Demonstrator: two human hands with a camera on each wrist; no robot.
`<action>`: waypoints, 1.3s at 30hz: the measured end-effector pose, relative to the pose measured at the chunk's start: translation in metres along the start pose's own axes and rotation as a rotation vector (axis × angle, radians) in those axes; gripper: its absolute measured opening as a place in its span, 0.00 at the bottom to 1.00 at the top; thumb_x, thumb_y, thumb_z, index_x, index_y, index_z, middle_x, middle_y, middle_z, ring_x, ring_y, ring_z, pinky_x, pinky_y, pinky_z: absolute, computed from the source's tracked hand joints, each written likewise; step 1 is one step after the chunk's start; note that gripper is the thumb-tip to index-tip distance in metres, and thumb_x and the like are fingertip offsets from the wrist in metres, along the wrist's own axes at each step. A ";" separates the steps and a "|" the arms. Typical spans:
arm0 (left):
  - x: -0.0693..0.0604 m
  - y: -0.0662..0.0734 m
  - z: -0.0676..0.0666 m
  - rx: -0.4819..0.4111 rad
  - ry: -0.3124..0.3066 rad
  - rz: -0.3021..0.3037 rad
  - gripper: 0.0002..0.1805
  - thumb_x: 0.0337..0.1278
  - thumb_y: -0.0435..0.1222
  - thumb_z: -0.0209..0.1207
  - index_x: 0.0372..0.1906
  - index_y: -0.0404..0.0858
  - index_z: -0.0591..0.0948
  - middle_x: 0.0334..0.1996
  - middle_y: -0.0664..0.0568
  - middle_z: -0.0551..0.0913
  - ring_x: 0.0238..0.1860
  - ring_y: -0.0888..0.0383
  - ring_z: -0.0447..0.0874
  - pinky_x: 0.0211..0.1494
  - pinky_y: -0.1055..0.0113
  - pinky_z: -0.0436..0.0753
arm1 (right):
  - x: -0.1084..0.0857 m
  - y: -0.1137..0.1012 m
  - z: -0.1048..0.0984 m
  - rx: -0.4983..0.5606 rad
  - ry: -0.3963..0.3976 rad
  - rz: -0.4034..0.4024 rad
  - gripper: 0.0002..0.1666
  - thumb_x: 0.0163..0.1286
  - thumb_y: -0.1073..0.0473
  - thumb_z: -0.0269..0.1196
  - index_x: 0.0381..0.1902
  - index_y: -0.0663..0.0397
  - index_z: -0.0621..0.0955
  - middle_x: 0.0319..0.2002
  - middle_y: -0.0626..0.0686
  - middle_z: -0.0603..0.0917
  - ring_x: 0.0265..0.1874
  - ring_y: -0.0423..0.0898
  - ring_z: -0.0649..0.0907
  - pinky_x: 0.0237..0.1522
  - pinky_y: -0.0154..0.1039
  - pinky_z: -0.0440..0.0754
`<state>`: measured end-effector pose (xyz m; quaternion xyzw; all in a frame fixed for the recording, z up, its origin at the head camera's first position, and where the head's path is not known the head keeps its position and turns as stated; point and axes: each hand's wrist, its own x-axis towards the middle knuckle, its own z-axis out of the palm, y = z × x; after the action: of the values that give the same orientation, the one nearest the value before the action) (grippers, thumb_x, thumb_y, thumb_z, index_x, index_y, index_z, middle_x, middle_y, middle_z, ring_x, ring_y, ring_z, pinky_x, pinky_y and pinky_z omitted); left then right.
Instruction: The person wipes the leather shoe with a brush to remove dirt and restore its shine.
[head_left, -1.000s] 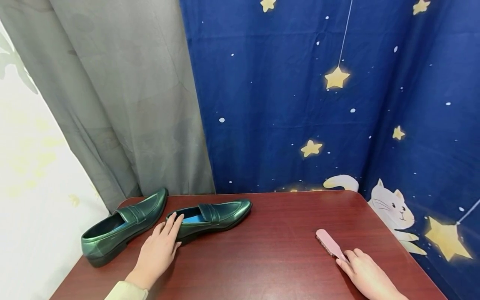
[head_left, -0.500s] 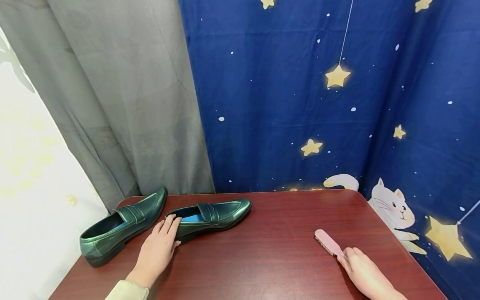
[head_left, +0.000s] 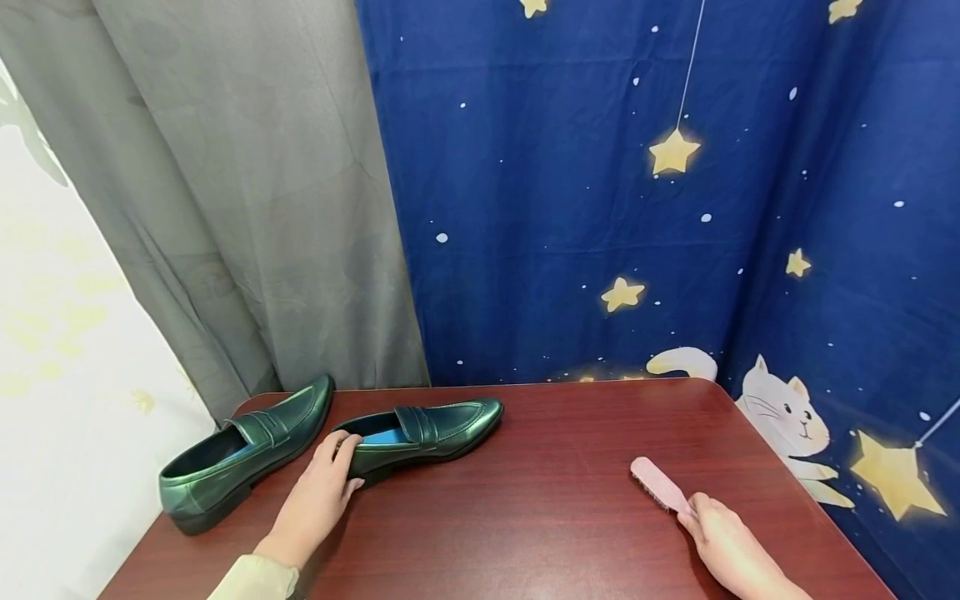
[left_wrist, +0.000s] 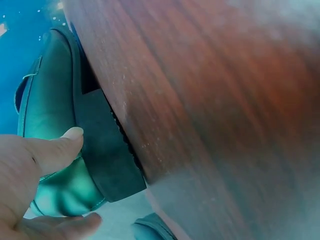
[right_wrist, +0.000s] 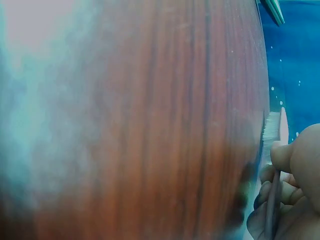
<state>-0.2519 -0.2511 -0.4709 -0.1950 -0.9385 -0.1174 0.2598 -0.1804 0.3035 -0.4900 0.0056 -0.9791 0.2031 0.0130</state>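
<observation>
- Your left hand [head_left: 318, 496], touching the held shoe [head_left: 429, 429], is nearer to it and grips its heel.
- The held shoe's long axis runs toe rightward, slightly away from you.
- Your right hand [head_left: 723, 537] grips the pink brush [head_left: 660, 485] by its handle, well right of the held shoe's toe and nearer you; the brush slants far-left.

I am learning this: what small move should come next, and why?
Perhaps bring the pink bristle brush toward the held green loafer: the left hand grips its heel, while the right hand holds the brush apart from the loafer.
</observation>
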 end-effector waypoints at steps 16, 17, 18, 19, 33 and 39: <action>0.008 -0.003 0.000 0.031 0.009 0.025 0.26 0.48 0.27 0.74 0.51 0.29 0.74 0.47 0.40 0.75 0.47 0.46 0.75 0.53 0.52 0.81 | -0.005 -0.001 -0.003 -0.006 0.031 0.004 0.09 0.75 0.61 0.58 0.46 0.64 0.76 0.37 0.54 0.80 0.38 0.49 0.79 0.41 0.49 0.80; 0.008 -0.003 0.001 0.033 0.010 0.028 0.26 0.47 0.27 0.74 0.50 0.29 0.74 0.47 0.40 0.75 0.47 0.46 0.75 0.53 0.53 0.81 | -0.005 -0.001 -0.003 -0.005 0.026 0.007 0.09 0.75 0.61 0.58 0.46 0.63 0.76 0.37 0.53 0.79 0.38 0.48 0.79 0.40 0.49 0.79; 0.008 -0.002 0.001 0.034 0.011 0.029 0.26 0.47 0.27 0.74 0.50 0.29 0.74 0.46 0.40 0.75 0.47 0.46 0.75 0.52 0.53 0.81 | -0.005 -0.002 -0.003 -0.002 0.025 0.006 0.08 0.75 0.61 0.58 0.45 0.62 0.76 0.37 0.53 0.79 0.37 0.48 0.78 0.39 0.48 0.79; 0.008 -0.002 0.001 0.035 0.012 0.030 0.26 0.47 0.27 0.74 0.50 0.29 0.74 0.46 0.40 0.75 0.47 0.46 0.75 0.52 0.53 0.81 | -0.006 -0.002 -0.003 -0.003 0.034 0.000 0.07 0.75 0.62 0.59 0.45 0.61 0.76 0.36 0.52 0.79 0.36 0.48 0.78 0.38 0.48 0.78; 0.008 0.003 -0.002 0.063 0.010 0.050 0.25 0.46 0.28 0.75 0.48 0.31 0.74 0.43 0.43 0.73 0.43 0.49 0.72 0.48 0.56 0.79 | -0.010 -0.011 -0.006 -0.009 0.074 -0.036 0.09 0.71 0.62 0.62 0.46 0.60 0.77 0.37 0.52 0.82 0.37 0.48 0.81 0.37 0.49 0.79; 0.004 0.008 -0.004 0.097 -0.011 0.064 0.25 0.47 0.30 0.75 0.47 0.31 0.74 0.42 0.44 0.72 0.41 0.50 0.70 0.47 0.58 0.79 | -0.011 -0.015 -0.005 -0.006 0.132 -0.069 0.09 0.71 0.62 0.63 0.46 0.59 0.78 0.39 0.52 0.83 0.38 0.48 0.82 0.38 0.50 0.80</action>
<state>-0.2499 -0.2436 -0.4642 -0.2128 -0.9377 -0.0625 0.2674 -0.1687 0.2918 -0.4802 0.0257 -0.9759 0.1996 0.0846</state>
